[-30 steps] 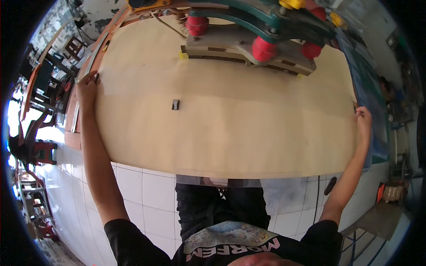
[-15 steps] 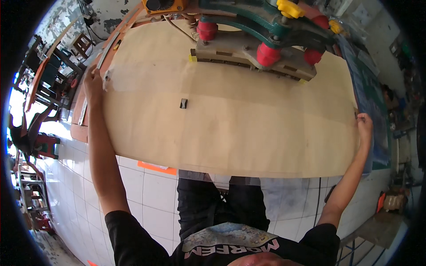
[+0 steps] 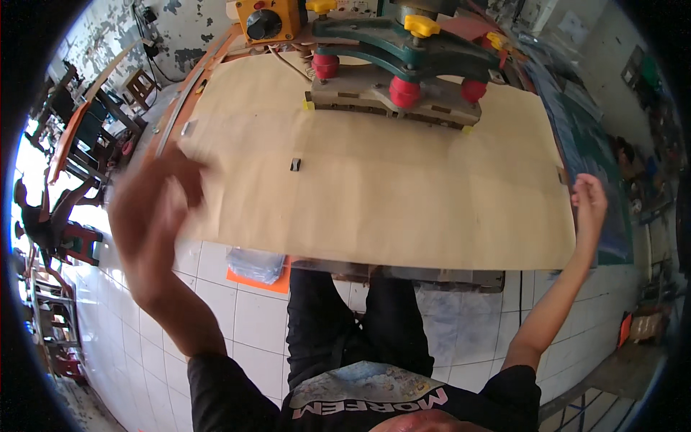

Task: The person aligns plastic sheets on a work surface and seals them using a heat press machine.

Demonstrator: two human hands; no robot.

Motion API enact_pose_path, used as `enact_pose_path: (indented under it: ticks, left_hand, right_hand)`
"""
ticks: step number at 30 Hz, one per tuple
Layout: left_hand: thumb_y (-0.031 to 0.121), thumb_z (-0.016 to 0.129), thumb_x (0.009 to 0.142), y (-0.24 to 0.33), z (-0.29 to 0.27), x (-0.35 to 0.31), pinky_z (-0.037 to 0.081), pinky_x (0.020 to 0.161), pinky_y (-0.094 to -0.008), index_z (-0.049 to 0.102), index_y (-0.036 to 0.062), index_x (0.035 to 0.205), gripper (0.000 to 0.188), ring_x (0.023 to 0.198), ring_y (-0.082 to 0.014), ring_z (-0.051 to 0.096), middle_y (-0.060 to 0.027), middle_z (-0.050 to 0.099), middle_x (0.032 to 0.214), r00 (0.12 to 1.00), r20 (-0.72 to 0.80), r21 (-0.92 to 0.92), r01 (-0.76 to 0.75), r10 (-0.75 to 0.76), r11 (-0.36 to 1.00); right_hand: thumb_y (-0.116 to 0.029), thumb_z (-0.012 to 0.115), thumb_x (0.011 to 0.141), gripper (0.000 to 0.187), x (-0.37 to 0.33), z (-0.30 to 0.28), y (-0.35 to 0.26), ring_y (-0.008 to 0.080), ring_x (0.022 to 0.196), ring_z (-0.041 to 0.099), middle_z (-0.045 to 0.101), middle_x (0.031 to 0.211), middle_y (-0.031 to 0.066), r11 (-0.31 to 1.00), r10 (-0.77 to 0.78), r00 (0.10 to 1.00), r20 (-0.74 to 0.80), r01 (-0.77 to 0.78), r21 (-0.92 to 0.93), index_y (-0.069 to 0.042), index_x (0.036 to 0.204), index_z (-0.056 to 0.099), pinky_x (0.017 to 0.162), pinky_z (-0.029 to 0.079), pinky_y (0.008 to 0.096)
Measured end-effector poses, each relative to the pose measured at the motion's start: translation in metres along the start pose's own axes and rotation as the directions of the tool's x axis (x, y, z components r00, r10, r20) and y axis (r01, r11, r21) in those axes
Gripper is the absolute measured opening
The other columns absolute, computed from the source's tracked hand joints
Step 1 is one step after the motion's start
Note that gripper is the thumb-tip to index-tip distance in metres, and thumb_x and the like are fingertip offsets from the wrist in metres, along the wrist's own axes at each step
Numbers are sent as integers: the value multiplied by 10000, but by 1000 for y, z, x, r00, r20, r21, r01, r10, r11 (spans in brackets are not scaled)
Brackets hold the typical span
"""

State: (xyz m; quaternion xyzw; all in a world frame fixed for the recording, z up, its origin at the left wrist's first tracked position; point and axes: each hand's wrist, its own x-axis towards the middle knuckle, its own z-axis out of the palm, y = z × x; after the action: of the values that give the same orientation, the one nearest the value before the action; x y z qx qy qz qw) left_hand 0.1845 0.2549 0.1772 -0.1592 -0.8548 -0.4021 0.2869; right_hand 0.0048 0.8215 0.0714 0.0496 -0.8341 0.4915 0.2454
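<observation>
A wide tan sheet lies across the bench in front of me, with a small black-and-grey piece on it, left of centre. My left hand is smeared by motion above the sheet's left edge, so its fingers cannot be read. Beside the right edge, my right hand has loosely bent fingers, slightly apart, and nothing visible in them. A green press head with red knobs and a long metal block stands over the sheet's far part.
An orange control box with a black dial sits at the back left. Clear plastic bags lie on something orange below the sheet's front edge. Blue-tinted plastic film covers the right side. A red stool stands at far left.
My left hand has come off the sheet's left edge and swung toward me. My right hand has moved off the right edge. In view, the sheet and press sit slightly further left.
</observation>
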Motion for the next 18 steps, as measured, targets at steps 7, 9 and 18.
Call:
enact_pose_path:
  ticks: [7, 9, 18]
  left_hand:
    - [443, 464, 931, 101, 106, -43, 187, 375, -286, 595, 118, 999, 357, 316, -118, 341, 4, 443, 462, 913, -211, -974, -226, 350, 3]
    - [458, 447, 934, 107, 105, -56, 185, 373, -286, 597, 112, 991, 381, 317, -111, 338, 13, 417, 442, 888, -259, -964, -261, 379, -48]
    - [492, 443, 920, 108, 110, -55, 196, 359, -290, 625, 75, 914, 455, 318, -125, 365, -23, 435, 442, 865, -169, -984, -118, 472, -137]
  right_hand:
    - [-132, 586, 887, 129, -64, 46, -4, 38, 612, 443, 511, 709, -30, 994, 76, 996, 44, -79, 80, -14, 940, 594, 548, 361, 178]
    - [-134, 590, 884, 144, -71, 53, -8, 43, 598, 439, 506, 694, -25, 978, 80, 997, 23, -83, 192, -1, 937, 600, 542, 357, 181]
    - [-152, 615, 867, 179, -74, 41, 5, 59, 617, 436, 502, 707, -10, 895, 178, 980, -92, -122, 429, 2, 957, 597, 563, 349, 194]
